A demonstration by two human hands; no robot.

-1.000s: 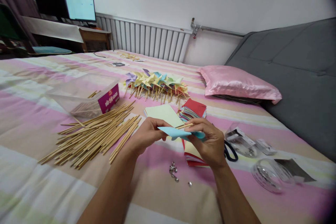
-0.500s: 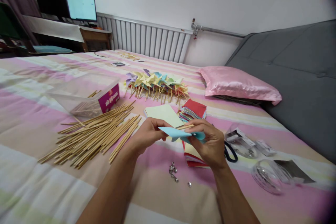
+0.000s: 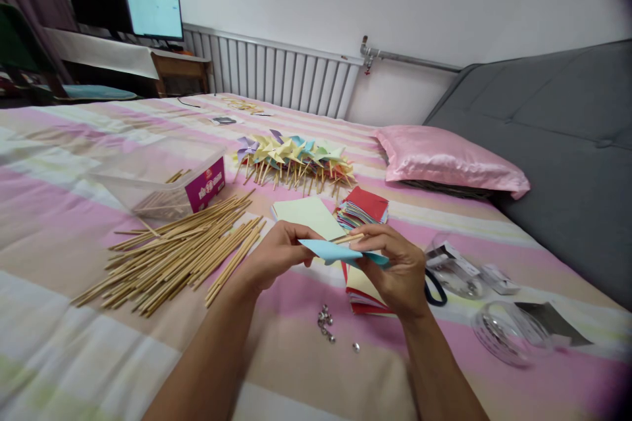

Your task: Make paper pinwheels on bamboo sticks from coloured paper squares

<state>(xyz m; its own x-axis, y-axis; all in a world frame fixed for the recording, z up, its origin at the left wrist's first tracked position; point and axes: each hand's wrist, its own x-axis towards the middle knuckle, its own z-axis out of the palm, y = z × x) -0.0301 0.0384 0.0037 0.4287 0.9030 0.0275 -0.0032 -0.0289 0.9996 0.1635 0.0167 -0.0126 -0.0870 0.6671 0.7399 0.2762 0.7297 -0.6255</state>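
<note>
Pinching a blue paper pinwheel (image 3: 332, 251) between them, left hand (image 3: 274, 256) and right hand (image 3: 401, 268) close fingers on it and its stick (image 3: 347, 237). Sticks (image 3: 158, 207) lie inside the clear box (image 3: 162, 177) on the bed (image 3: 74, 342).

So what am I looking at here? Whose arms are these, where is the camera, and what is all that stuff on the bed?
There is no machine here. The camera sits on a person's head and looks forward and down, so the two bare arms reaching in from the bottom are that person's own. The left hand and the right hand hold a light blue paper piece between them, and a thin wooden stick lies at the fingers of the right hand. They work over a striped bedsheet. On it lie a heap of wooden sticks, a clear plastic box, a row of finished paper pinwheels, stacks of coloured paper, small metal pins and a pink pillow.
</note>
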